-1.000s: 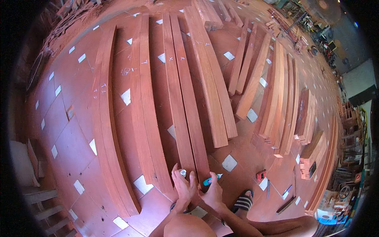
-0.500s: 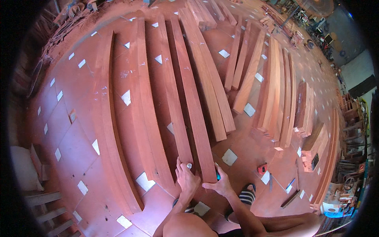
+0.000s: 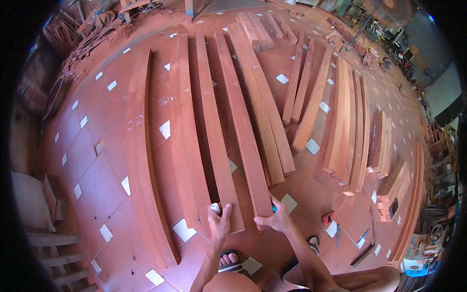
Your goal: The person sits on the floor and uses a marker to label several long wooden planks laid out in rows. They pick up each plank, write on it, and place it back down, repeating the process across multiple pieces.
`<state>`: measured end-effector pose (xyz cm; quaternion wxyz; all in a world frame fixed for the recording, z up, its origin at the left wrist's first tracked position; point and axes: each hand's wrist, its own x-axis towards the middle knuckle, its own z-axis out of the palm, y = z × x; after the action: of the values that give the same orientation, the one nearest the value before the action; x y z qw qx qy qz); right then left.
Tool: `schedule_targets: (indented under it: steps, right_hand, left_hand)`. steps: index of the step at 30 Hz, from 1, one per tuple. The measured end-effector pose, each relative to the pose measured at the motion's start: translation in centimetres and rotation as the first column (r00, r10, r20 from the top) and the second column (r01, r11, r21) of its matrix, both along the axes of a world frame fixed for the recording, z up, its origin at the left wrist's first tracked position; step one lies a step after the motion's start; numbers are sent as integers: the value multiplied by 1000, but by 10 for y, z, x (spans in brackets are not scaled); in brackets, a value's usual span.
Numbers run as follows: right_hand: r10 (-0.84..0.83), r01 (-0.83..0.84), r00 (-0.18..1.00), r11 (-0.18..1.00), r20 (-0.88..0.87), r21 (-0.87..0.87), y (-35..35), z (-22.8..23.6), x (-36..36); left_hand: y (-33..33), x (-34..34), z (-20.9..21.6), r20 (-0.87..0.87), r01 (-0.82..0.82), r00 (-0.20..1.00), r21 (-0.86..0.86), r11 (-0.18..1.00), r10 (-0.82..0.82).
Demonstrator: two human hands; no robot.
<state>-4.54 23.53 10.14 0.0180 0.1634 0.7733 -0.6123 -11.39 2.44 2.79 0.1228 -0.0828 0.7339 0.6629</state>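
Two long reddish wooden beams run away from me, side by side. My left hand (image 3: 219, 223) is at the near end of the left beam (image 3: 217, 141), along its left edge. Its fingers curl round a small white cylindrical thing (image 3: 215, 208), which I cannot identify. My right hand (image 3: 276, 217) grips the near end of the right beam (image 3: 247, 146), thumb on the near side and fingers on its right side. A bit of something teal (image 3: 274, 209) shows at those fingers, mostly hidden. A gap separates the two beams. Both carry white marks on top.
More beams (image 3: 187, 146) lie to the left, and paler beams (image 3: 267, 121) and shorter stacks (image 3: 340, 121) to the right. A red tape measure (image 3: 328, 217), a pen (image 3: 362, 237) and a dark strip (image 3: 362, 250) lie right on the tiled floor (image 3: 92, 165). A phone (image 3: 393, 208) rests against a block.
My left hand has moved from between the two beams to the left beam's left side, with the white thing still in it. My right hand stays at the right beam's end. The view has shifted.
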Motion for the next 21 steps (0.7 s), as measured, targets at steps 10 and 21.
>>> schedule_targets:
  steps: [10, 21]
  right_hand:
    - [37, -39, 999, 994, -19, -100, 12, -15, -43]
    - [40, -40, 999, 996, 2, -78, -24, -48, 16]
  left_hand:
    - [42, -48, 7, -25, -26, 999, 43, 999, 27]
    - [26, 7, -26, -7, -78, 997, 34, 996, 78]
